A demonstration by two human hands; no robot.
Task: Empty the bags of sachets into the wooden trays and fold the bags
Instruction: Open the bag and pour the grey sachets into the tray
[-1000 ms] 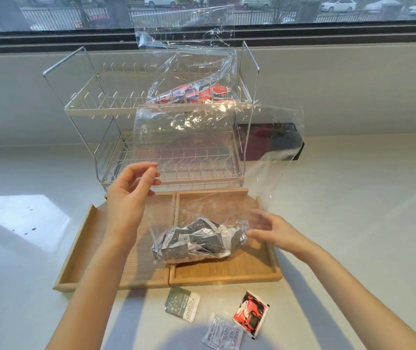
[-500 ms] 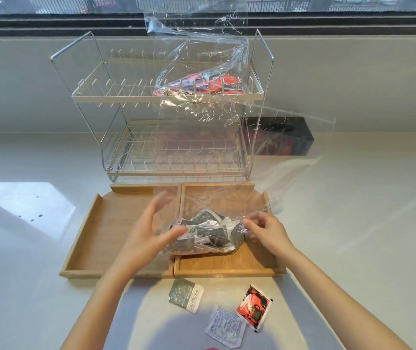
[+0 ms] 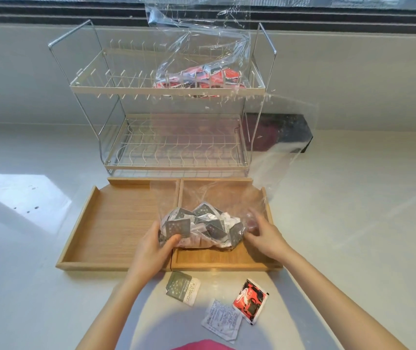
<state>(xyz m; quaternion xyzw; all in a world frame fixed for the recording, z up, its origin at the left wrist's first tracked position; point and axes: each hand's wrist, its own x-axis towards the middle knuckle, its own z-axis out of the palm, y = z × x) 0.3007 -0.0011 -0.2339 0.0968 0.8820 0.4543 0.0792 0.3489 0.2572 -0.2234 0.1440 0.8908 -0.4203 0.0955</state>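
Note:
A clear plastic bag (image 3: 209, 195) holding several grey sachets (image 3: 202, 224) lies across the seam of two wooden trays, mostly in the right tray (image 3: 227, 260); the left tray (image 3: 111, 223) holds nothing else. My left hand (image 3: 155, 246) grips the bag's left end, thumb on a grey sachet. My right hand (image 3: 265, 233) holds the bag's right end, its fingertips blurred behind the plastic. A second clear bag (image 3: 202, 46) with red sachets (image 3: 212, 79) rests on the top shelf of a wire rack (image 3: 85, 84).
Three loose sachets lie on the white counter in front of the trays: a grey one (image 3: 183, 287), a white one (image 3: 222, 322), a red-and-black one (image 3: 251, 300). A dark box (image 3: 277, 135) stands behind the rack at right. A pink sleeve edge (image 3: 202, 346) shows at the bottom.
My left hand dropped from above the left tray onto the bag's left end and closed on it. My right hand stayed at the right end. The bag's raised top has sunk lower.

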